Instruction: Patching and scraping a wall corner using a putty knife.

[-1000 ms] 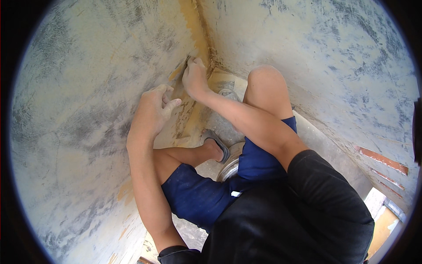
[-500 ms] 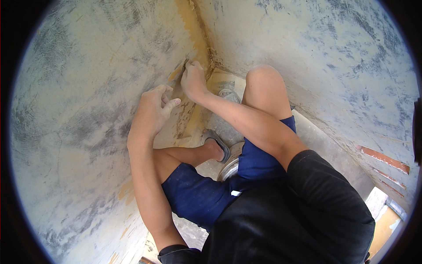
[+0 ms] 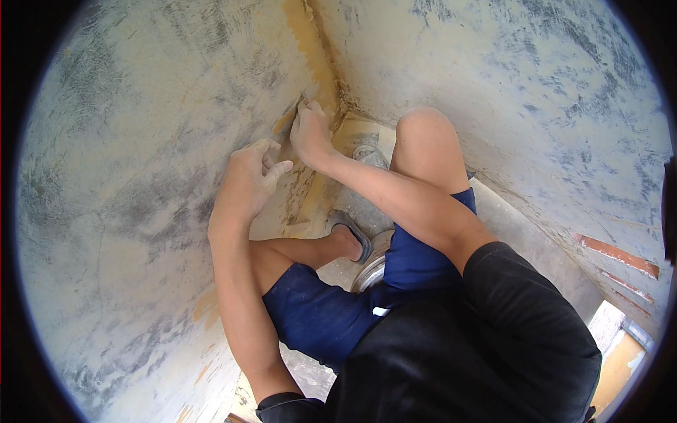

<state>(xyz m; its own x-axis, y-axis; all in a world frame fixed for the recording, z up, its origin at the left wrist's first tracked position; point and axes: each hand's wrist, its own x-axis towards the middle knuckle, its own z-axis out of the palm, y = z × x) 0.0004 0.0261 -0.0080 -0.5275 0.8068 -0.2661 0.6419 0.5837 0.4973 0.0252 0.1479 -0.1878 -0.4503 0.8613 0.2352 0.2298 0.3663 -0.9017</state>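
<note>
My right hand [image 3: 310, 135] is closed and pressed to the left wall [image 3: 141, 155] close to the corner. A thin dark edge shows by its fingertips; most of what it grips is hidden by the hand. Beside that hand, the wall carries a yellowish strip [image 3: 310, 46] running along the corner, with rough brown patches lower down. My left hand [image 3: 247, 176] is a little nearer to me, pale dust on its fingers. Its thumb stands apart from the loosely curled fingers, and nothing lies between them.
The right wall [image 3: 479, 77] is white with blue-grey smears and has reddish-brown strips [image 3: 617, 255] low down. I sit on a round bucket-like seat [image 3: 370, 271], knees apart. My sandalled foot [image 3: 349, 236] rests on the grey floor [image 3: 504, 218] near the left wall.
Both hands keep nearly the same place and pose. The whole view has shifted very slightly.
</note>
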